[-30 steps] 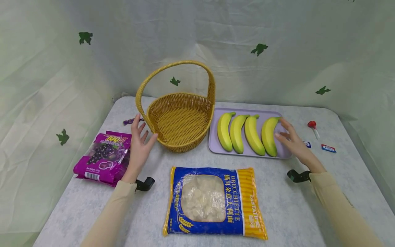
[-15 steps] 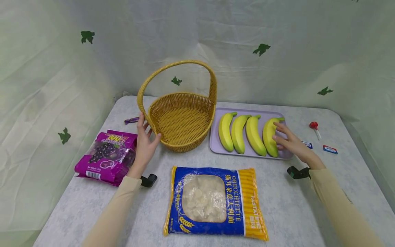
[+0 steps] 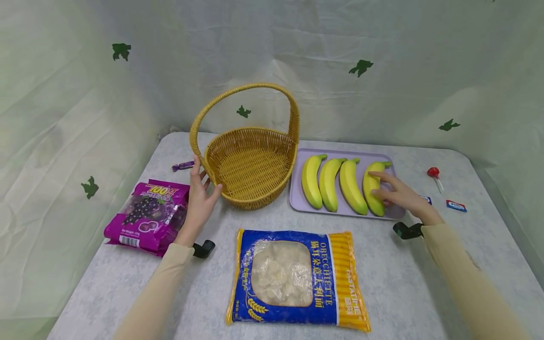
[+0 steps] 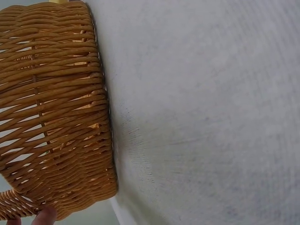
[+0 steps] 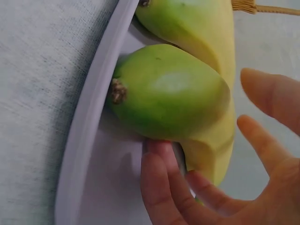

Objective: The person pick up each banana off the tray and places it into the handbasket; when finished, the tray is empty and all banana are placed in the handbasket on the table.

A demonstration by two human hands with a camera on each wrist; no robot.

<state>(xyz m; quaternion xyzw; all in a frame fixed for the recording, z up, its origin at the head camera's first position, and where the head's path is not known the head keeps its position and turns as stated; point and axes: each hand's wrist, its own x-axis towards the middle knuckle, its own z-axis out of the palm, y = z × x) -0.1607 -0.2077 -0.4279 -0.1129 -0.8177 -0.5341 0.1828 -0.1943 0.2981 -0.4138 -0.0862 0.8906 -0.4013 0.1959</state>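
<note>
My left hand (image 3: 201, 200) is at the left side of a wicker basket (image 3: 255, 177), its fingertips against the wicker by the handle's base and its thumb near the rim. In the left wrist view, fingertips (image 4: 46, 215) show at the foot of the basket's handle. My right hand (image 3: 401, 194) reaches over the rightmost banana (image 3: 369, 182) on a lilac tray (image 3: 297, 200). The right wrist view shows this banana (image 5: 171, 91) with some fingers (image 5: 157, 183) right at its side. The thumb and another finger are spread apart from it. Several bananas (image 3: 311, 182) lie side by side there.
A purple grape candy bag (image 3: 148, 215) lies left of my left hand, with a purple wrapped candy (image 3: 182, 165) behind it. A blue and yellow orecchiette bag (image 3: 297, 281) lies in front. Right of the tray are a red lollipop (image 3: 433, 173) and a small wrapped packet (image 3: 456, 206).
My left hand has moved slightly right, up to the basket's side. My right hand has moved left from beside the rightmost banana to over it. The basket and bananas stay in place.
</note>
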